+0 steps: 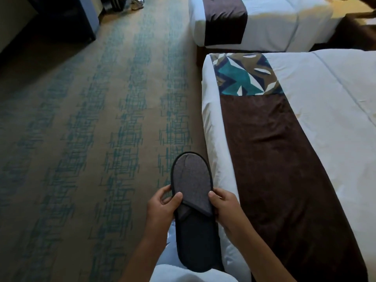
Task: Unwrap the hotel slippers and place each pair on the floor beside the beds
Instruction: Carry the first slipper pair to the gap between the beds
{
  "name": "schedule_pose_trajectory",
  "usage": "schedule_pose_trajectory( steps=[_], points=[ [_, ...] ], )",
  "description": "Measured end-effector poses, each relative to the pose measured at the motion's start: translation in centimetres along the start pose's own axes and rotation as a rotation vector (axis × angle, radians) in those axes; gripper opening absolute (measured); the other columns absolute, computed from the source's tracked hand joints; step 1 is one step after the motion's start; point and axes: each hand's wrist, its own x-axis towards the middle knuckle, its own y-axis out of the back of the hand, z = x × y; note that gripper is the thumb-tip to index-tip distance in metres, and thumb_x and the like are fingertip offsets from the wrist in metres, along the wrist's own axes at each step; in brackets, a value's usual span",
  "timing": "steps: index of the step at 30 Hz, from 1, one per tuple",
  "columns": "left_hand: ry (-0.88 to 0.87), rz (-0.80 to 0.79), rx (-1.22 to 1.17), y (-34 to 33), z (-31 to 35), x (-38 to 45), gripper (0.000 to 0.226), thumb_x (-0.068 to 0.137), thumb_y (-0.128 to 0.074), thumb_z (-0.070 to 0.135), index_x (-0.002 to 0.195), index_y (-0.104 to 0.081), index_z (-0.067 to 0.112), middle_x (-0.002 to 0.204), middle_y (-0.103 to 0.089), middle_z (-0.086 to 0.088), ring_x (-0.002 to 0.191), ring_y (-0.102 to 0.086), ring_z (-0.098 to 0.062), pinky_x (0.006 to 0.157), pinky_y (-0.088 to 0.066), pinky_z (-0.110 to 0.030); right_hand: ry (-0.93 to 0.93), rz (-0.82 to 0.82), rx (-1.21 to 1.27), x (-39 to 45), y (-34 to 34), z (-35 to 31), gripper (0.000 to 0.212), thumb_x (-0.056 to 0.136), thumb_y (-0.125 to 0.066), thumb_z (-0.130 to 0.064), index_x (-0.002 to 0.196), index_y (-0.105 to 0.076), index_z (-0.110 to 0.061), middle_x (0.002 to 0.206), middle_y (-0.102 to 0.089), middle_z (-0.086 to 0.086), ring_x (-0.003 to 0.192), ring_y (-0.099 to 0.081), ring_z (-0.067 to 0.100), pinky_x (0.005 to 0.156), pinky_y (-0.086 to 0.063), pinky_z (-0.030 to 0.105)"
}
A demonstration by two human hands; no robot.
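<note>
A dark grey slipper [192,180] with a black edge is held in front of me, toe pointing away, above the carpet beside the near bed [325,123]. My left hand [162,204] grips its left side with the thumb on the upper. My right hand [224,204] grips the right side. Whether a second slipper lies under it, I cannot tell. No wrapper shows. The near bed is white with a brown runner [274,169] and a patterned teal panel [244,74].
A second white bed [274,19] with a dark runner stands further back. Tan carpet with teal patterned stripes [91,129] stretches to the left. A dark cabinet [67,19] stands at the far left, and someone's light shoe [137,4] shows at the top.
</note>
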Motion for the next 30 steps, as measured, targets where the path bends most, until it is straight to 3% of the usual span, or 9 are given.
schedule_pose_trajectory(
  steps=[4, 7, 10, 13, 19, 23, 27, 30],
  points=[
    [0.009, -0.023, 0.024, 0.8, 6.1, 8.7, 0.021, 0.087, -0.067, 0.0, 0.108, -0.063, 0.003, 0.086, -0.076, -0.006, 0.068, -0.074, -0.009, 0.057, -0.057, -0.02, -0.008, 0.007, 0.014, 7.1, -4.1, -5.8, 0.021, 0.1, -0.051, -0.019, 0.095, -0.07, -0.012, 0.078, -0.072, 0.0, 0.066, -0.068, 0.005, 0.057, -0.052, 0.024],
    [0.002, -0.032, 0.044, 1.2, 10.4, 14.5, 0.022, 0.087, -0.068, 0.002, 0.108, -0.064, 0.001, 0.089, -0.075, -0.006, 0.073, -0.072, -0.013, 0.064, -0.06, -0.022, 0.021, 0.003, 0.016, 11.9, -6.8, -10.4, 0.021, 0.099, -0.052, -0.02, 0.098, -0.07, -0.009, 0.095, -0.073, 0.014, 0.084, -0.068, 0.02, 0.071, -0.055, 0.035],
    [0.011, -0.056, 0.053, 0.9, 13.8, 19.5, 0.009, 0.087, -0.069, 0.006, 0.096, -0.067, 0.007, 0.078, -0.078, 0.001, 0.07, -0.072, -0.01, 0.062, -0.058, -0.022, 0.045, 0.01, 0.03, 16.4, -8.2, -14.1, 0.021, 0.099, -0.053, -0.02, 0.099, -0.069, -0.006, 0.103, -0.071, 0.022, 0.089, -0.067, 0.027, 0.082, -0.054, 0.047],
    [0.022, -0.073, 0.048, -0.4, 16.6, 24.0, 0.008, 0.088, -0.069, 0.009, 0.091, -0.07, 0.001, 0.079, -0.077, -0.005, 0.076, -0.072, -0.019, 0.068, -0.06, -0.029, 0.051, 0.009, 0.044, 21.0, -8.7, -17.0, 0.021, 0.098, -0.054, -0.022, 0.096, -0.07, -0.008, 0.103, -0.07, 0.024, 0.092, -0.068, 0.03, 0.088, -0.054, 0.054],
    [0.015, -0.084, 0.065, -5.0, 21.0, 34.7, 0.015, 0.088, -0.069, 0.011, 0.09, -0.07, -0.003, 0.083, -0.076, -0.012, 0.078, -0.072, -0.023, 0.072, -0.059, -0.034, 0.03, 0.015, 0.106, 32.1, -7.5, -22.9, 0.018, 0.098, -0.054, -0.017, 0.1, -0.069, -0.006, 0.1, -0.073, 0.018, 0.09, -0.07, 0.025, 0.078, -0.057, 0.04],
    [0.013, -0.075, 0.079, -9.7, 24.7, 43.1, 0.015, 0.088, -0.069, 0.011, 0.092, -0.071, -0.004, 0.087, -0.077, -0.015, 0.079, -0.072, -0.023, 0.072, -0.059, -0.032, 0.038, 0.025, 0.11, 40.5, -5.8, -28.2, 0.015, 0.096, -0.058, -0.017, 0.096, -0.07, -0.009, 0.098, -0.075, 0.017, 0.088, -0.069, 0.027, 0.084, -0.054, 0.05],
    [0.0, -0.061, 0.079, -14.8, 29.4, 50.3, 0.012, 0.088, -0.069, 0.009, 0.089, -0.071, -0.003, 0.085, -0.076, -0.014, 0.079, -0.07, -0.024, 0.079, -0.057, -0.035, 0.034, 0.025, 0.112, 47.8, -3.9, -34.3, 0.013, 0.096, -0.059, -0.014, 0.099, -0.068, -0.006, 0.099, -0.075, 0.016, 0.09, -0.07, 0.027, 0.083, -0.056, 0.044],
    [-0.002, -0.079, 0.075, -17.9, 32.8, 55.1, 0.01, 0.088, -0.069, 0.008, 0.089, -0.071, -0.002, 0.082, -0.077, -0.009, 0.076, -0.071, -0.021, 0.074, -0.057, -0.032, 0.038, 0.031, 0.093, 52.5, -2.7, -38.6, 0.018, 0.095, -0.059, -0.019, 0.106, -0.067, -0.008, 0.105, -0.074, 0.016, 0.098, -0.071, 0.031, 0.087, -0.058, 0.048]
  ],
)
